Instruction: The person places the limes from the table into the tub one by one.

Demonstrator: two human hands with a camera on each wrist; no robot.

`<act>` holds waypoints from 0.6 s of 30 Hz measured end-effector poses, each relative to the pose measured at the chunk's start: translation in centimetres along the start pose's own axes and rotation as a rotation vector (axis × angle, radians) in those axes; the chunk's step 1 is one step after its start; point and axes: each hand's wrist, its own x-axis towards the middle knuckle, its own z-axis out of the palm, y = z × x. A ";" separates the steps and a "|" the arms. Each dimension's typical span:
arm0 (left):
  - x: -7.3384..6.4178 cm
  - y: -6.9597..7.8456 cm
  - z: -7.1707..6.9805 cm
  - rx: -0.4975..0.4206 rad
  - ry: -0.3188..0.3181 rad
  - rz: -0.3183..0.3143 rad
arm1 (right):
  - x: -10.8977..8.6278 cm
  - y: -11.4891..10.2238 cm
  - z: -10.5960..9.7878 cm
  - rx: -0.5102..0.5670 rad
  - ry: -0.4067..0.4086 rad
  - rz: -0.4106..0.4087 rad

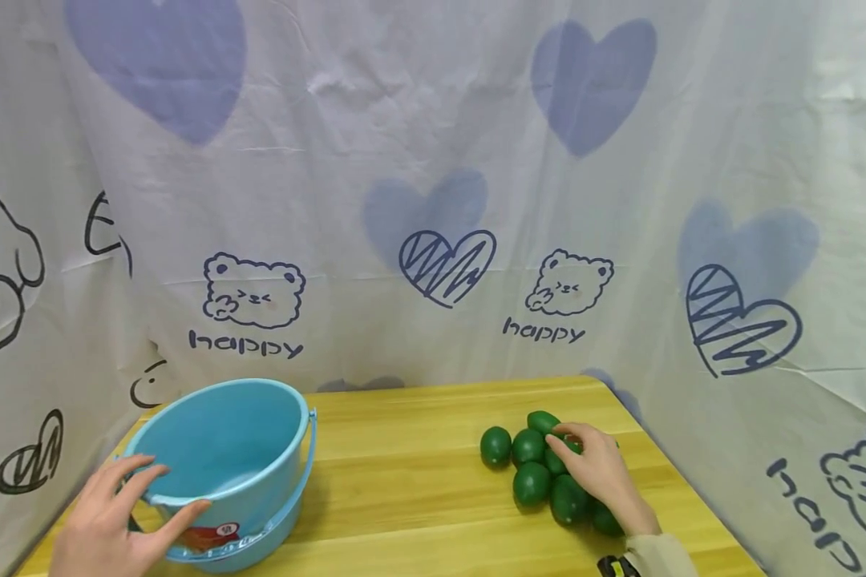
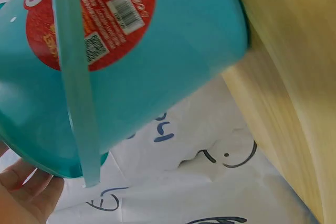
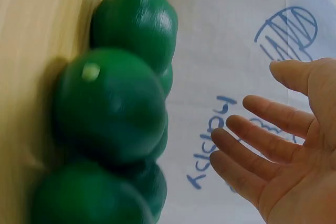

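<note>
Straight, spread fingers of my left hand [image 1: 111,525] lie across the near left rim of a light blue plastic bucket [image 1: 274,481], the thumb apart along its front. In the left wrist view the fingertips [image 2: 50,184] are right at the rim, below the handle and a red label [image 2: 126,40]. My right hand [image 1: 595,461] is over a cluster of dark green limes [image 1: 532,484]. In the right wrist view its fingers are spread with nothing in the palm, beside several limes [image 3: 110,106]. Some limes are partly hidden under this hand.
Both the bucket and the limes stand on a yellow wood-grain table [image 1: 397,481]. A white cloth [image 1: 346,200] printed with hearts and bears hangs behind the table and along both sides. A dark watch [image 1: 618,566] shows at the right wrist.
</note>
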 end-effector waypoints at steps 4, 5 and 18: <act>-0.5 -0.2 0.0 0.051 0.025 -0.035 | -0.1 1.0 -0.6 0.002 -0.015 0.030; -0.5 -0.3 -0.1 0.057 0.029 -0.039 | -0.1 1.3 -0.8 0.004 -0.022 0.039; -0.8 -0.6 -0.2 0.100 0.008 -0.047 | -1.6 4.1 -3.1 -0.121 -0.089 0.074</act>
